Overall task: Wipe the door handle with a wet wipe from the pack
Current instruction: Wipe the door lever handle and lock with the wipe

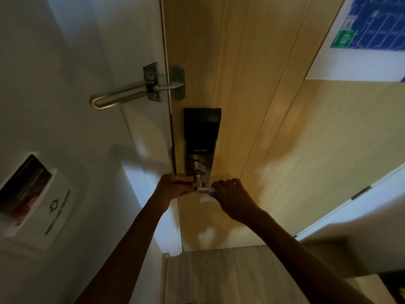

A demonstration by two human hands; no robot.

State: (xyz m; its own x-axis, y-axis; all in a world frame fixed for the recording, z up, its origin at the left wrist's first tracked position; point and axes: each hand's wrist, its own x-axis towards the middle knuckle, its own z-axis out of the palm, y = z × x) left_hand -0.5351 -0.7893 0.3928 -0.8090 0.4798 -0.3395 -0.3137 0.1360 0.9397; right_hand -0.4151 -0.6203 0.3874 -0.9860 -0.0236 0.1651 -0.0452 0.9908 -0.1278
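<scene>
Below the black lock plate (201,137), the left hand (175,186) reaches in, fingers curled around the door handle (200,185) base. Opposite, the right hand (232,197) bends downward, fingers pinching a white wet wipe (207,195) against the lever's end.

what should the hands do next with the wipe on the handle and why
Probably slide the right hand with the white wipe leftward along the door handle toward its neck. The wipe sits only at the lever's outer end, while the left hand grips beside the neck, steadying it. The stretch between the two hands looks bare of wipe, so that seems the next part to cover.
</scene>
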